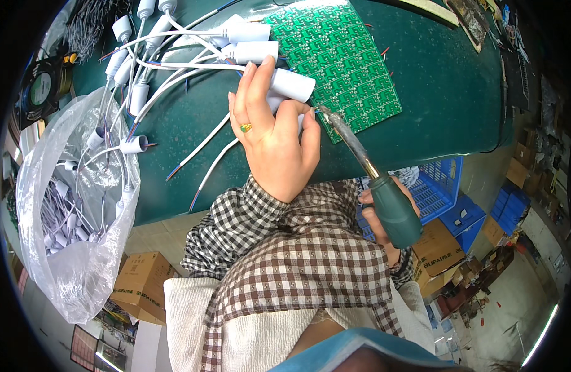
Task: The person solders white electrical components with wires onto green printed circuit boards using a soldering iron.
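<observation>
My left hand (274,141), with a ring on one finger, reaches over several white cylindrical cable connectors. Its thumb and index finger pinch a thin wire at the near-left edge of the green circuit board panel (344,65). A white connector (293,85) lies by the fingers, its end over the board's edge; others are partly hidden beneath the hand. My right hand (376,224) is closed round the green handle of a soldering iron (394,211). The iron's tip meets the board edge right by the pinched wire. The handle hides part of the right hand.
More white connectors with cables (138,98) lie in a tangle at the far left. A clear plastic bag (81,279) full of them hangs over the left table edge. A fan (40,88) stands beyond it. Below the table are a blue crate (449,180) and cardboard boxes (143,285).
</observation>
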Demonstrator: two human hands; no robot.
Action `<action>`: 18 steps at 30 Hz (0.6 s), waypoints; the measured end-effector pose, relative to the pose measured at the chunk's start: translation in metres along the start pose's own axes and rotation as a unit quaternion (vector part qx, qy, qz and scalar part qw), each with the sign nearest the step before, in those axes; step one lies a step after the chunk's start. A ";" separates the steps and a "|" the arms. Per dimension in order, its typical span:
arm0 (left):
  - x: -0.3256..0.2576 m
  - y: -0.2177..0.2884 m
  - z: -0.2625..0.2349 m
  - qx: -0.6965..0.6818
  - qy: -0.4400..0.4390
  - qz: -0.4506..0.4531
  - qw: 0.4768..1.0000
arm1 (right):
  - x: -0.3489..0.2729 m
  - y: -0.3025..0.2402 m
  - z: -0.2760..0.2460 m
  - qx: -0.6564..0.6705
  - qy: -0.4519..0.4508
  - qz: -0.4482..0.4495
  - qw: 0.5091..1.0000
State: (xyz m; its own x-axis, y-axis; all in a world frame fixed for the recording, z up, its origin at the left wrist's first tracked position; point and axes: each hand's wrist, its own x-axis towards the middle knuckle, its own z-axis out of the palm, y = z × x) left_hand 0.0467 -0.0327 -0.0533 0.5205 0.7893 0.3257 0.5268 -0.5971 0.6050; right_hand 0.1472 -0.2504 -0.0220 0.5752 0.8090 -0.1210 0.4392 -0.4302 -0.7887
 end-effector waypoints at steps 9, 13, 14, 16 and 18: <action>0.003 0.004 -0.007 0.013 -0.027 0.001 1.000 | 0.000 -0.001 -0.001 0.022 0.005 0.014 1.000; 0.004 0.004 -0.007 0.011 -0.031 0.001 0.999 | -0.002 0.001 -0.002 0.004 0.003 0.004 1.000; 0.004 0.004 -0.008 0.011 -0.033 0.001 0.999 | -0.002 0.000 -0.003 0.002 0.001 0.011 1.000; 0.004 0.004 -0.008 0.011 -0.032 0.001 0.999 | -0.006 0.006 -0.001 0.005 0.003 0.012 1.000; 0.003 0.004 -0.007 0.011 -0.032 0.001 0.999 | -0.007 0.008 0.000 0.008 0.005 0.015 1.000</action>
State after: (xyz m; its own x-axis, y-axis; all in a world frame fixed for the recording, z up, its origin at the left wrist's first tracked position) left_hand 0.0456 -0.0311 -0.0446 0.5642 0.7771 0.2791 0.5392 -0.6027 0.5882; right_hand 0.1468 -0.2592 -0.0272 0.5945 0.7922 -0.1381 0.4104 -0.4466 -0.7951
